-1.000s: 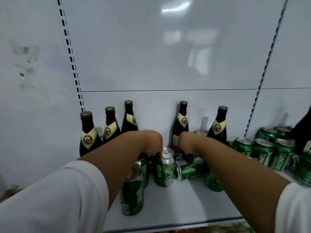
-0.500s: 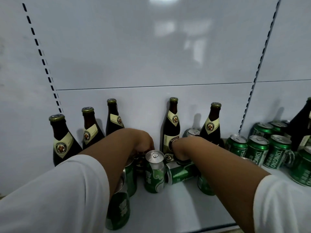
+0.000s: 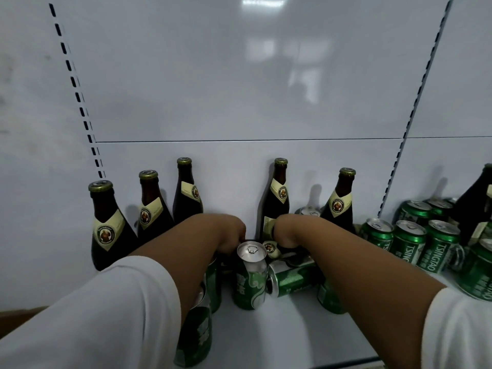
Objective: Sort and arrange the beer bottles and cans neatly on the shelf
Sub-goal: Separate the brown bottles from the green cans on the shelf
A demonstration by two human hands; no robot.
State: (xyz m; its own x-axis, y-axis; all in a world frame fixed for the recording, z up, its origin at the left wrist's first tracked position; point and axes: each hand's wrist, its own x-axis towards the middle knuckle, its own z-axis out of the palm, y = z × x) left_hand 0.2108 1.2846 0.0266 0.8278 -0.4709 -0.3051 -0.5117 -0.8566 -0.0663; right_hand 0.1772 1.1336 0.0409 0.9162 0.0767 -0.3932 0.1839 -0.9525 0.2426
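Three brown beer bottles (image 3: 151, 209) stand at the back left and two more (image 3: 343, 203) at the back right. A green can (image 3: 250, 278) stands upright mid-shelf, and another can (image 3: 292, 279) lies on its side beside it. Behind them lies a bottle (image 3: 270, 247), of which only the neck label shows. My right hand (image 3: 286, 231) curls down over that bottle. My left hand (image 3: 231, 231) reaches down just left of it, fingers hidden. More green cans stand under my left arm (image 3: 197, 336) and my right arm (image 3: 328, 296).
A group of green Tsingtao cans (image 3: 407, 243) and a dark bottle (image 3: 476, 206) fill the right bay. The white shelf (image 3: 279, 339) has its front edge near the frame's bottom. A slotted upright (image 3: 415, 102) divides the white back panels.
Both hands stay low behind the upright can. Only my view has shifted sideways; no bottle or can has visibly moved.
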